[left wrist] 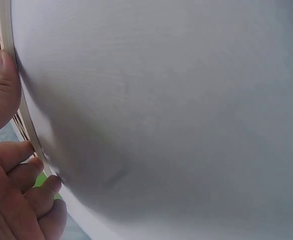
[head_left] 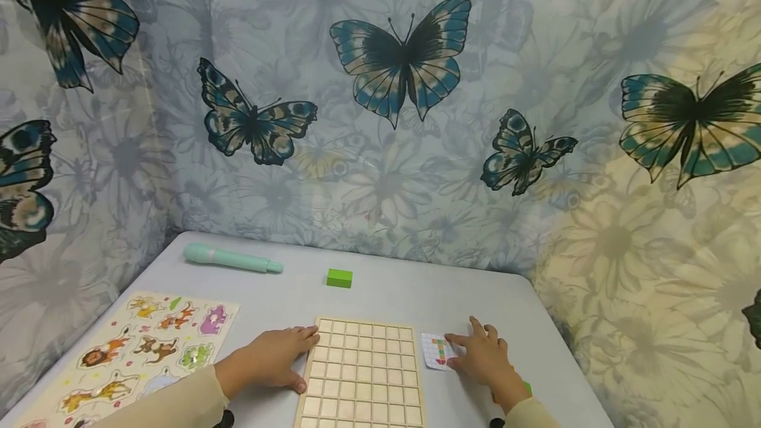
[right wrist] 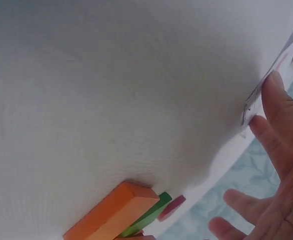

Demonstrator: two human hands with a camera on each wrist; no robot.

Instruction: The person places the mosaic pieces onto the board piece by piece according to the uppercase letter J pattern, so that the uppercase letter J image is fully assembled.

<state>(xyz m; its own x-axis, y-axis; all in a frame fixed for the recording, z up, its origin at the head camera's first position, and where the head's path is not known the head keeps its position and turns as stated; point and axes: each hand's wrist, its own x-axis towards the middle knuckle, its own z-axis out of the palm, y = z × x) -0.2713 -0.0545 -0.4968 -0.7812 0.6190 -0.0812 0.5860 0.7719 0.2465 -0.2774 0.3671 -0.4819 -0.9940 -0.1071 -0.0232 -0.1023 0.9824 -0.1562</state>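
A wooden grid board (head_left: 359, 372) with rows of square cells lies on the table in the head view. At its left edge is my left hand (head_left: 270, 355), its thumb and fingertips touching the rim; the left wrist view shows the thumb (left wrist: 5, 82) against that edge. To the board's right lies a small white card (head_left: 432, 349) printed with a coloured grid pattern. My right hand (head_left: 483, 352) touches the card with thumb and index finger, its other fingers spread. Near the right hand, the right wrist view shows an orange block (right wrist: 111, 212), a green block (right wrist: 147, 216) and a red block (right wrist: 171, 208).
A bright green block (head_left: 339, 278) sits beyond the board. A mint-green pen-shaped object (head_left: 232, 260) lies at the back left. An animal puzzle board (head_left: 127, 332) covers the table's left side. Butterfly-patterned fabric (head_left: 392, 170) surrounds the table's back and sides.
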